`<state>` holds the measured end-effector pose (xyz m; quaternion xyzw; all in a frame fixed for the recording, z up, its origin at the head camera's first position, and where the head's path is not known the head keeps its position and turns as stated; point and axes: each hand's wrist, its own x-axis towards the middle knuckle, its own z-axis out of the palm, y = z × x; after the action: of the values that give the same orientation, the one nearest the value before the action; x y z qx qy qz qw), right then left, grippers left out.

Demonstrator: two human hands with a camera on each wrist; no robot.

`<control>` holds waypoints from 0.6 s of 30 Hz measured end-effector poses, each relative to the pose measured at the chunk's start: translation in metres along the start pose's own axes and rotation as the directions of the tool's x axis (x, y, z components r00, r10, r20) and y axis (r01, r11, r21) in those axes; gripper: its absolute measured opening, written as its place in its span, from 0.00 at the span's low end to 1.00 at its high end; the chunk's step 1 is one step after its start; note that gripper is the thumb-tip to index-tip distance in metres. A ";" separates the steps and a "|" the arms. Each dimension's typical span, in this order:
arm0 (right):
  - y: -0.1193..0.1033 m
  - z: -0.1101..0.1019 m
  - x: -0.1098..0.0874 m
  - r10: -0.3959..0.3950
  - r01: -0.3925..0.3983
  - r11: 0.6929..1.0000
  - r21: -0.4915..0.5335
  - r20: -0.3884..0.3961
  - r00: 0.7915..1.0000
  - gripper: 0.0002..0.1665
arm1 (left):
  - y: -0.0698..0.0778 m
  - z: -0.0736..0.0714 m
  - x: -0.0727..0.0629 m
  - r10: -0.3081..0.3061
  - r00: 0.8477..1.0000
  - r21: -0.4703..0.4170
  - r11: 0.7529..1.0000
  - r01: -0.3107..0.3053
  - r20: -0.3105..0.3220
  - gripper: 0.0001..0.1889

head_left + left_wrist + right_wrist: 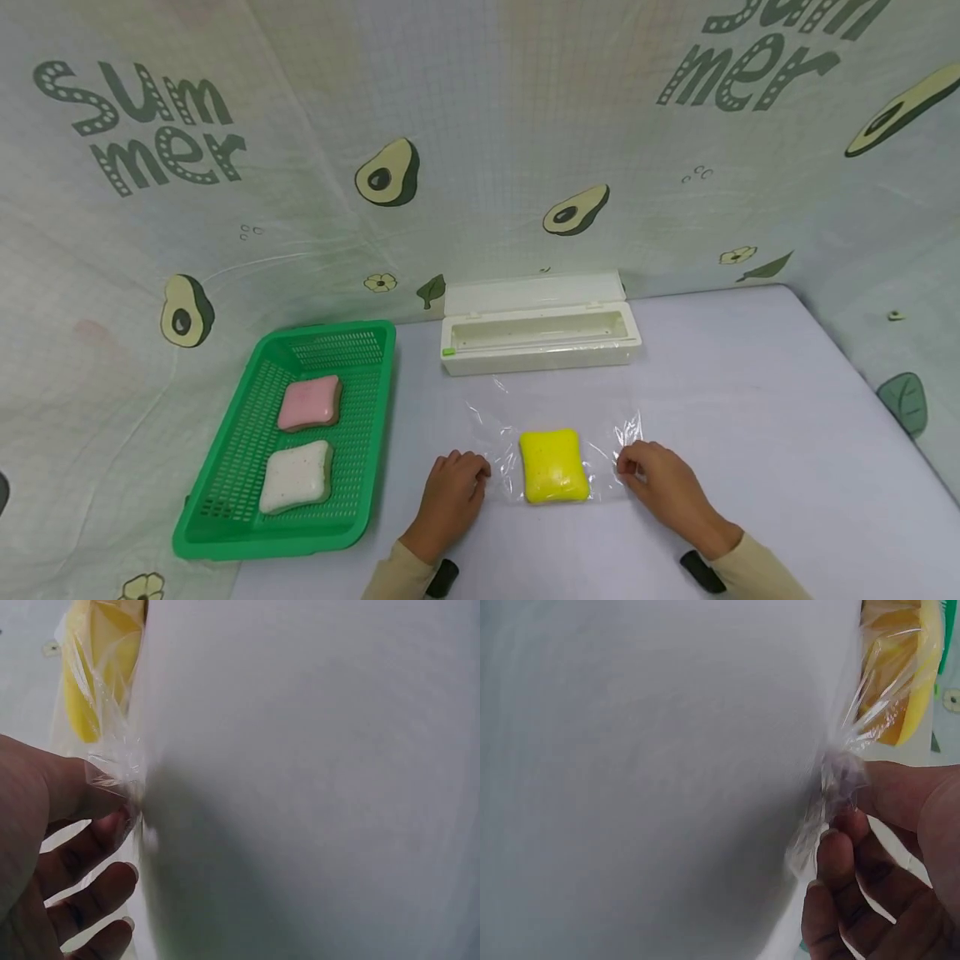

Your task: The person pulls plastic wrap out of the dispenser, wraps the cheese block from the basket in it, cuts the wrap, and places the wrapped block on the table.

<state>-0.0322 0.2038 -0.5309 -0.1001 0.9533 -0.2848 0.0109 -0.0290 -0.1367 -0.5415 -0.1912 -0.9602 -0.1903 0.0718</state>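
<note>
Nearest, with left hand (454, 495) and right hand (666, 487), pinching opposite ends of clear plastic film (504, 457) around yellow block (555, 467), between both on table (757, 400), right of green basket (262, 546), before white box (540, 362).

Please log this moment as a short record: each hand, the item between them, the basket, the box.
Left hand: pinches clear plastic film
Right hand: pinches the film's opposite side
Between hands: yellow pillow-shaped block, film over it
Green basket: left side; holds pink block and white block
White box: beyond the yellow block, lid open
</note>
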 end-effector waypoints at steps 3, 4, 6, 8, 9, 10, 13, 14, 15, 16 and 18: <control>0.002 -0.003 -0.002 0.015 -0.016 1.000 0.020 0.036 0.999 0.16 | 0.000 -0.003 0.000 -0.041 0.999 0.007 0.999 0.040 0.022 0.13; 0.003 -0.004 -0.003 0.017 -0.018 0.999 0.030 0.042 0.999 0.14 | 0.001 -0.004 0.000 -0.053 0.998 0.007 0.999 0.053 0.026 0.13; 0.005 -0.006 -0.004 0.006 -0.007 0.999 0.034 0.023 1.000 0.07 | 0.002 -0.007 0.000 -0.074 0.997 0.004 0.997 0.074 0.026 0.12; 0.005 -0.006 -0.006 -0.029 0.029 1.000 0.012 -0.043 0.999 0.04 | 0.006 -0.011 0.000 -0.082 0.996 -0.005 0.997 0.082 0.024 0.12; 0.004 -0.006 -0.007 -0.060 0.060 0.998 -0.002 -0.088 0.994 0.04 | 0.008 -0.013 0.000 -0.075 0.997 -0.009 0.997 0.075 0.022 0.11; 0.002 -0.005 -0.008 -0.098 0.097 0.995 -0.018 -0.134 0.986 0.07 | 0.012 -0.016 0.001 -0.063 0.998 -0.011 0.998 0.064 0.024 0.11; -0.010 0.001 -0.011 -0.250 0.235 0.968 -0.089 -0.233 0.940 0.19 | 0.027 -0.024 0.002 -0.005 0.998 -0.010 1.000 0.006 0.063 0.12; -0.016 0.004 -0.012 -0.301 0.284 0.953 -0.101 -0.240 0.923 0.22 | 0.033 -0.025 0.003 0.023 0.997 -0.001 1.000 -0.023 0.078 0.12; -0.022 0.007 -0.013 -0.349 0.332 0.937 -0.109 -0.236 0.907 0.25 | 0.039 -0.026 0.003 0.052 0.994 0.013 0.999 -0.053 0.095 0.13; -0.028 0.010 -0.014 -0.389 0.372 0.921 -0.116 -0.223 0.894 0.27 | 0.044 -0.025 0.004 0.077 0.990 0.030 0.996 -0.081 0.115 0.14; -0.037 0.017 -0.015 -0.445 0.427 0.895 -0.131 -0.189 0.875 0.29 | 0.053 -0.021 0.006 0.127 0.982 0.072 0.988 -0.138 0.141 0.17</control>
<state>-0.0093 0.1670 -0.5252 -0.2814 0.9131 -0.2479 -0.1603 -0.0125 -0.0972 -0.5032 -0.2640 -0.9550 -0.1326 0.0266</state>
